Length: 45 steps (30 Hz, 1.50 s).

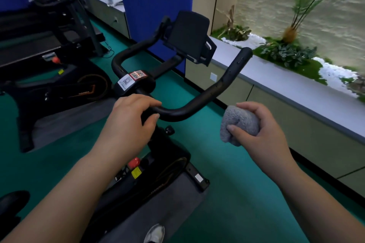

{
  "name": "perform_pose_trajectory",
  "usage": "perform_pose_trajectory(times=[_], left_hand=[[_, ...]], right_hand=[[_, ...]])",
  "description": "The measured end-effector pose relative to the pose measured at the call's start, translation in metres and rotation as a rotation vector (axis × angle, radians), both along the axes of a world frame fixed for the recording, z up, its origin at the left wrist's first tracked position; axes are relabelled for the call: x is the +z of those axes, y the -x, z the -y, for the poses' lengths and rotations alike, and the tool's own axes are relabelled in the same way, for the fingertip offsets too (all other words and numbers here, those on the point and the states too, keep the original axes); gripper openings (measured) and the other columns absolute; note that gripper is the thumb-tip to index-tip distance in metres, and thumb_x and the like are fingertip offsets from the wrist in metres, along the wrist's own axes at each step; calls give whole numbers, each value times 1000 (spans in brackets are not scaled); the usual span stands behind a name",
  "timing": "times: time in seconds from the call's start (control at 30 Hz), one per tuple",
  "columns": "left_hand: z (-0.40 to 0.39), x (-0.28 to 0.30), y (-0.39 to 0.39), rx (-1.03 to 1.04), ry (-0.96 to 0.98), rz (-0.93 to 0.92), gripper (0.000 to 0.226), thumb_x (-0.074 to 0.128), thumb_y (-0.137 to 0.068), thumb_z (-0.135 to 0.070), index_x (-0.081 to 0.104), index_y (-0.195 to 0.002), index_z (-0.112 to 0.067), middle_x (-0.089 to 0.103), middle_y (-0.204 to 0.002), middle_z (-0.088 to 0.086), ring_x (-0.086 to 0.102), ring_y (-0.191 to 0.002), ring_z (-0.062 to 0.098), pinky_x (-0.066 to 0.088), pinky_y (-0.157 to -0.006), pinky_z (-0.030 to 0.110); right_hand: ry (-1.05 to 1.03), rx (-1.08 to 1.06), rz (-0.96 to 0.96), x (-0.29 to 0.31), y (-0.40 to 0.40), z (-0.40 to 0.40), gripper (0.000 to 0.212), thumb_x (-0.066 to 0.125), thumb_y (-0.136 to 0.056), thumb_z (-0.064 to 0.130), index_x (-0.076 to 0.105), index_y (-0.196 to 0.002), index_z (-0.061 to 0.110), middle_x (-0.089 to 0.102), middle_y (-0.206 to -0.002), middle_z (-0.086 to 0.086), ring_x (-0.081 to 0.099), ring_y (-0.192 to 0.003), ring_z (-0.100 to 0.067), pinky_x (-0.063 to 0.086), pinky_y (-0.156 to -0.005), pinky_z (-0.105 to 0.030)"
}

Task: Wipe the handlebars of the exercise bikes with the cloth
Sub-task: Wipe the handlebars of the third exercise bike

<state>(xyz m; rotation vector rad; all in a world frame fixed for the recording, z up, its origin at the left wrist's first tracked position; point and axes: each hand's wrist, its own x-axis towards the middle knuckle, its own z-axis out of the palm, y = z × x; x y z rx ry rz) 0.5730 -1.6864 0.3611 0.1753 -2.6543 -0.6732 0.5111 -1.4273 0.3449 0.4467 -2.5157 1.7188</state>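
Head view, reading from the left: I count two exercise bikes, the second bike [59, 89] standing at the left edge of the green floor [227, 183] with its own bars up near the top-left corner, and the near bike [158, 163] right under me. My left hand [130, 118] is curled over the near bike's handlebar [197, 102] at its centre bend, fingers on top and thumb wrapped beneath, just in front of the stem with its three sticker labels [132, 78]. That bar looks rigid, smooth and matte black, so I judge it will not give under pressure and a firm wrap-around stroke should suit it. One tablet holder [187, 35] stands above the bar between its two horns. Further right, my right hand [262, 124] grips the one grey cloth [239, 122], bunched into a soft wad, thumb across its front and fingers closed behind it; it hangs in the air beside the bar's right horn, apart from it (not yet touching anything). The cloth looks light, fluffy and easily squashed, so I would keep it balled in the palm and fold it round the tube. Along the right edge of the floor runs one long planter ledge [276, 89].
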Motion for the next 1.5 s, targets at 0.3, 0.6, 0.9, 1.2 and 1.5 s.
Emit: perform_pose_trajectory(times=[0.3,0.6,0.9,1.2,1.5], left_hand=[[89,-6,74,-182,139,13,43,73,-78,-23,63,-120,-25,55,-126,-9,42,-122,19,26,-105,26],[161,-11,116,-370,152,48,54,80,-71,-22,61,-121,-29,56,-124,-15,44,-117,17,36,-102,36],[179,-27,126,-463,130,39,50,77,-72,-30,61,-120,-30,58,-124,-15,47,-113,17,42,-95,43],[184,-34,129,-482,94,1,50,75,-74,-31,61,-122,-29,59,-124,-14,47,-114,16,46,-92,45],[180,-35,126,-483,109,-44,47,76,-73,-25,64,-118,-25,61,-120,-9,49,-110,20,47,-88,47]], right_hand=[[-33,-53,-31,9,28,86,53,80,-71,20,51,-107,45,54,-105,28,57,-91,1,51,-69,-17],[-182,-65,-159,16,47,173,39,73,-77,31,53,-106,49,52,-114,16,51,-104,0,39,-84,-12],[-608,58,-125,-4,62,234,52,78,-67,48,59,-112,30,56,-111,10,51,-103,-8,44,-88,-26],[-579,-24,-211,-11,65,261,37,80,-69,39,54,-88,20,53,-95,3,52,-87,-16,45,-72,-32],[-649,-83,-246,-6,44,244,35,83,-65,30,51,-77,25,53,-88,4,54,-77,-18,48,-64,-33]])
